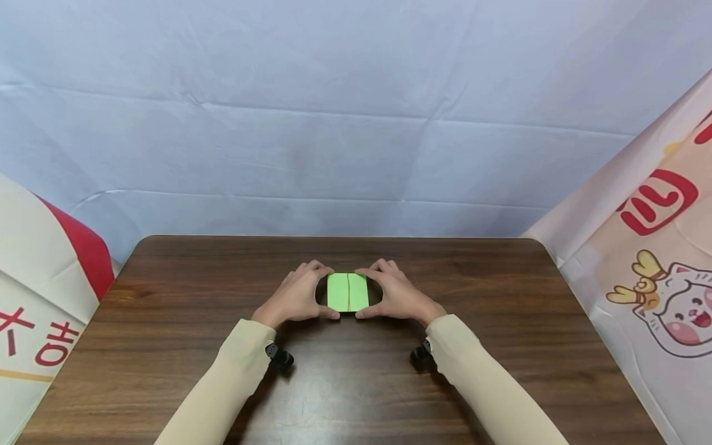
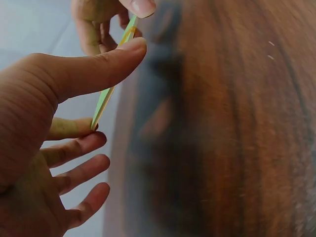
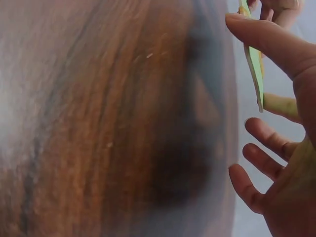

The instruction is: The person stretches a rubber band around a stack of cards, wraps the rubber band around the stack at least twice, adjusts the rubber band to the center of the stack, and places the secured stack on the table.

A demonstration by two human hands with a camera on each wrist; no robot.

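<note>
A small square stack of bright green paper (image 1: 337, 292) is held up between both hands above the table. A thin yellowish rubber band (image 1: 348, 293) runs down its middle from the far edge to the near edge. My left hand (image 1: 300, 295) pinches the stack's left side between thumb and index finger, its other fingers spread apart in the left wrist view. On the opposite side my right hand (image 1: 398, 296) pinches the stack the same way. Edge-on in the right wrist view, the green paper (image 3: 254, 71) looks thin.
The brown wood-grain table (image 1: 167, 346) extends around both arms. Behind it hangs a pale creased cloth (image 1: 311, 123). Printed banners flank it, one at left (image 1: 33, 278) and one with a cartoon cat (image 1: 684, 309) at right. Black wrist cameras (image 1: 282, 358) sit on both wrists.
</note>
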